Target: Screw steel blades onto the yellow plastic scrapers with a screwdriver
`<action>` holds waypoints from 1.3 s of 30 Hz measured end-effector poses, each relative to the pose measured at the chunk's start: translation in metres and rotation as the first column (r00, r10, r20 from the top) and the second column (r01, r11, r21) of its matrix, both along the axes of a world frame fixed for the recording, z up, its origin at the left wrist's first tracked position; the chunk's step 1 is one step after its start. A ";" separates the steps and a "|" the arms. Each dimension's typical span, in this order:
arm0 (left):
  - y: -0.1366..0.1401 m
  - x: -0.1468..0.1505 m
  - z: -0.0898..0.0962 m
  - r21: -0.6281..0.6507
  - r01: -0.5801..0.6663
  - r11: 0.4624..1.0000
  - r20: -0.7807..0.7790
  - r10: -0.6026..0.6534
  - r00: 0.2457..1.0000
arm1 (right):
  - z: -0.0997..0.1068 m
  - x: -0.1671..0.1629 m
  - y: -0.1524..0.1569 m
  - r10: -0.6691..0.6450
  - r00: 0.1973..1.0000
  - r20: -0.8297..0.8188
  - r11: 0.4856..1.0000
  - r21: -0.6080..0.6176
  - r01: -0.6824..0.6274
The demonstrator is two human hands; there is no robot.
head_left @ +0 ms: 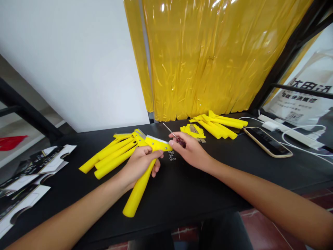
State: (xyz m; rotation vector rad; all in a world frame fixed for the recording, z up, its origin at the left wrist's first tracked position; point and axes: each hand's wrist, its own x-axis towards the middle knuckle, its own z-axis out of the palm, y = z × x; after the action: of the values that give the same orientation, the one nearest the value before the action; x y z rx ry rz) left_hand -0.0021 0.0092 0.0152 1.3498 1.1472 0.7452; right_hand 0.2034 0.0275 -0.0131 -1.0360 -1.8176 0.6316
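Note:
My left hand (142,163) is closed around a yellow scraper (140,187), just below its head. A metal blade runs along the scraper's upper edge, and two screws show on the yellow face. In my right hand (191,149) is a screwdriver (169,130), its thin shaft pointing up and to the left, away from the scraper. The right thumb is at the right end of the scraper's head. Small screws and nuts (172,157) lie on the black table just beyond the hands. Left of my left hand rest several yellow scrapers with blades (114,156).
Several yellow handles (218,125) lie at the back right beside a pile of yellow pieces and blades (193,131). A phone (267,141), white cables and a power strip (293,132) are on the right. Printed cards (33,180) cover the table's left end. Yellow strips (208,62) hang behind.

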 end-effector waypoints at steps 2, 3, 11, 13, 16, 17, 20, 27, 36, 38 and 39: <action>0.006 -0.004 0.000 0.017 -0.061 0.998 0.007 0.061 0.998 | 0.005 0.006 0.000 -0.002 0.998 0.068 0.995 0.099 -0.005; 0.009 -0.006 0.001 0.049 -0.093 0.994 0.000 0.093 0.996 | 0.007 0.009 0.000 0.007 0.993 0.121 0.991 0.131 -0.023; 0.017 -0.017 0.010 0.290 -0.145 0.946 -0.044 0.165 0.985 | 0.010 0.017 -0.002 -0.031 0.934 0.356 0.987 0.160 -0.028; 0.016 -0.016 0.010 0.291 -0.143 0.946 -0.050 0.165 0.985 | 0.008 0.016 -0.002 -0.047 0.929 0.367 0.983 0.182 -0.022; 0.015 -0.015 0.009 0.290 -0.143 0.946 -0.064 0.169 0.984 | 0.007 0.016 -0.003 -0.063 0.923 0.380 0.977 0.211 -0.021; 0.015 -0.015 0.009 0.290 -0.141 0.947 -0.070 0.168 0.983 | 0.007 0.016 -0.003 -0.064 0.920 0.386 0.976 0.218 -0.024; 0.014 -0.014 0.009 0.292 -0.139 0.946 -0.080 0.169 0.982 | 0.007 0.016 -0.003 -0.071 0.911 0.406 0.970 0.241 -0.031; 0.010 -0.011 0.012 0.336 -0.158 0.928 -0.085 0.197 0.977 | 0.008 0.014 -0.005 -0.070 0.926 0.372 0.960 0.276 -0.038; 0.011 -0.012 0.010 0.358 -0.154 0.921 -0.094 0.199 0.976 | 0.010 0.014 -0.006 -0.053 0.943 0.330 0.958 0.284 -0.045; 0.010 -0.012 0.010 0.363 -0.145 0.921 -0.111 0.197 0.974 | 0.010 0.014 -0.006 -0.052 0.942 0.332 0.961 0.272 -0.042; 0.010 -0.012 0.010 0.373 -0.137 0.917 -0.130 0.198 0.971 | 0.011 0.014 -0.007 -0.052 0.942 0.332 0.964 0.263 -0.039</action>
State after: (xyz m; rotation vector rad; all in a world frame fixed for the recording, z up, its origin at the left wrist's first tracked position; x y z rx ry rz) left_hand -0.0143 0.0189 0.0253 1.6596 1.3144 1.0231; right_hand 0.2169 0.0209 -0.0024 -1.0098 -2.1244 0.2001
